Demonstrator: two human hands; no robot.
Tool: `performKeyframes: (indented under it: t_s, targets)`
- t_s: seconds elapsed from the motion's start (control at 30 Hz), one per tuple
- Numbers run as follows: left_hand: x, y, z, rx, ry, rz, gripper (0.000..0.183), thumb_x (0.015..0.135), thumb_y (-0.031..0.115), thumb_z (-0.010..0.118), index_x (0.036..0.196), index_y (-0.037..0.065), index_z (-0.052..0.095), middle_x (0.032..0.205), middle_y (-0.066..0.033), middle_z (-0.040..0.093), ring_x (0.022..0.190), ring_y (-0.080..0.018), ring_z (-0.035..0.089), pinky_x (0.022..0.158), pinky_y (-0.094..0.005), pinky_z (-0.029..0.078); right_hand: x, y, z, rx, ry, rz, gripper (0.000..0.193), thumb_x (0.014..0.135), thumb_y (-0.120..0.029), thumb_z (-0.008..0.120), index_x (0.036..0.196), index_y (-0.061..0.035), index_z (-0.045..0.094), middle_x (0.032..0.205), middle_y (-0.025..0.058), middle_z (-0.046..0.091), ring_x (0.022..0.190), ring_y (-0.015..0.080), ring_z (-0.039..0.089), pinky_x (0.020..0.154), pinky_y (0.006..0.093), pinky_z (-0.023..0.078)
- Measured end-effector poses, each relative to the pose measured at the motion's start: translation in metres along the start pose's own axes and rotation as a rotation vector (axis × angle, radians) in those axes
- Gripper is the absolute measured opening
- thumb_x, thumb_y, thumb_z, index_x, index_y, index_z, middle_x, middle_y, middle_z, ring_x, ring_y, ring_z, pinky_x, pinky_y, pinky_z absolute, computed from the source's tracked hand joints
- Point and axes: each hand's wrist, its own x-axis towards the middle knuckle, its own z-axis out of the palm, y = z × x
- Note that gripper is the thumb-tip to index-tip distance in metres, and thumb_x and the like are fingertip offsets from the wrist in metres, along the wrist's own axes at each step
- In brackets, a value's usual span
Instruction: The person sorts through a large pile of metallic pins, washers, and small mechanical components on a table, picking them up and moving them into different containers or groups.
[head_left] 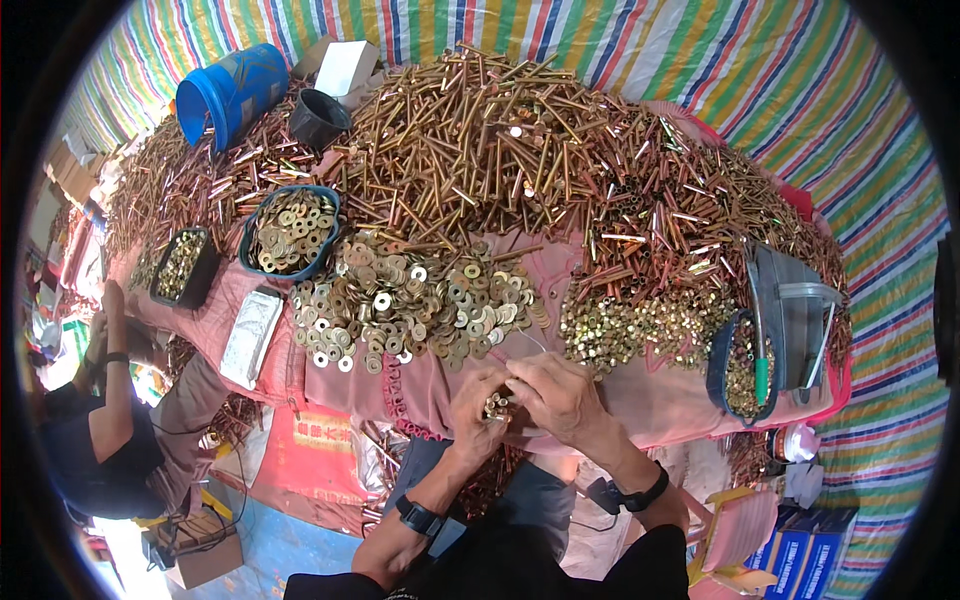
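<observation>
My left hand (pixel 474 412) is wrapped round a small bundle of brassy metal bolts (pixel 496 406), whose ends point up between my fingers. Close against it, my right hand (pixel 562 398) has thumb and fingers pinched together at the top of the bundle. What lies between those fingertips is hidden. Just beyond my hands spreads a heap of flat washers (pixel 400 305). To the right of them lies a pile of small hex nuts (pixel 640 325). Behind both rises a large mound of long yellowish and coppery bolts and sleeves (pixel 470 150).
On the pink cloth (pixel 340 385) stand a blue basin of washers (pixel 290 235), a dark tray of nuts (pixel 182 268), a silver block (pixel 252 338) and, right, a basket of nuts (pixel 742 365). A blue bucket (pixel 230 95) lies tipped behind. Another person (pixel 110 420) sits at left.
</observation>
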Motion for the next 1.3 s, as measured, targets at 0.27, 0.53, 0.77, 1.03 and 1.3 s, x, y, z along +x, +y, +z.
performKeyframes:
  t_s: [0.27, 0.53, 0.77, 1.03, 1.3]
  targets:
    - [-0.004, -0.002, 0.000, -0.027, -0.030, -0.093, 0.024, 0.093, 0.013, 0.078, 0.111, -0.001, 0.072, 0.093, -0.0145, 0.072, 0.084, -0.0304, 0.070, 0.076, -0.0393, 0.055, -0.013, 0.026, -0.006, -0.022, 0.021, 0.240, 0.017, 0.093, -0.010, 0.075, 0.107, -0.0014, 0.075, 0.097, 0.0173, 0.073, 0.087, 0.0350, 0.072, 0.076, 0.0421, 0.058]
    - [0.002, 0.009, 0.001, -0.002, 0.004, -0.076, 0.023, 0.089, 0.000, 0.081, 0.111, -0.001, 0.073, 0.087, -0.0130, 0.071, 0.074, -0.0252, 0.068, 0.066, -0.0346, 0.053, 0.016, 0.124, 0.017, -0.339, -0.052, 0.538, 0.020, 0.092, -0.015, 0.074, 0.109, -0.0049, 0.077, 0.096, 0.0194, 0.070, 0.090, 0.0404, 0.070, 0.078, 0.0503, 0.054]
    - [-0.001, 0.003, 0.002, 0.015, -0.016, -0.092, 0.033, 0.088, -0.004, 0.081, 0.120, 0.001, 0.071, 0.092, -0.0134, 0.074, 0.071, -0.0196, 0.069, 0.064, -0.0318, 0.055, 0.017, 0.116, 0.011, 0.175, -0.052, 0.779, 0.021, 0.096, -0.012, 0.074, 0.112, 0.0012, 0.074, 0.096, 0.0116, 0.074, 0.076, 0.0195, 0.073, 0.064, 0.0353, 0.057]
    - [-0.006, -0.006, 0.001, -0.007, -0.044, -0.053, 0.037, 0.084, -0.005, 0.074, 0.120, 0.001, 0.071, 0.090, -0.0126, 0.071, 0.076, -0.0257, 0.068, 0.070, -0.0361, 0.054, -0.017, 0.029, -0.005, 0.602, -0.174, 0.620, 0.025, 0.099, -0.010, 0.072, 0.121, 0.0007, 0.074, 0.099, 0.0069, 0.072, 0.083, 0.0140, 0.069, 0.070, 0.0281, 0.056]
    - [-0.003, -0.001, -0.003, -0.014, -0.097, -0.092, 0.038, 0.078, -0.005, 0.068, 0.115, 0.000, 0.072, 0.089, -0.0148, 0.069, 0.082, -0.0331, 0.068, 0.075, -0.0406, 0.053, -0.014, 0.014, -0.001, 0.411, -0.010, 0.320, 0.025, 0.095, -0.002, 0.073, 0.120, 0.0012, 0.076, 0.107, 0.0139, 0.074, 0.094, 0.0231, 0.072, 0.082, 0.0330, 0.057]
